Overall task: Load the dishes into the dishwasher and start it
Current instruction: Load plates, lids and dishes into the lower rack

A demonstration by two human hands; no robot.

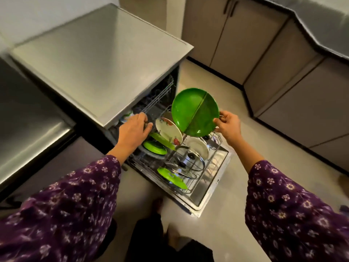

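Kitchen, pale floor (236, 214), open steel-topped dishwasher (105, 59): our right hand (229, 125) pinches two green plates (194, 110) over the lower rack (217, 146); left hand (132, 129) reaches inside, grip indiscernible.

Loose purple sleeves (62, 208), small pale flower print; dark lower garment (149, 235)

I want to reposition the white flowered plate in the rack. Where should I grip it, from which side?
Probably pinch the white flowered plate by its upper rim, from above: it stands tilted on edge in the lower rack, its bottom edge behind a lime plate.
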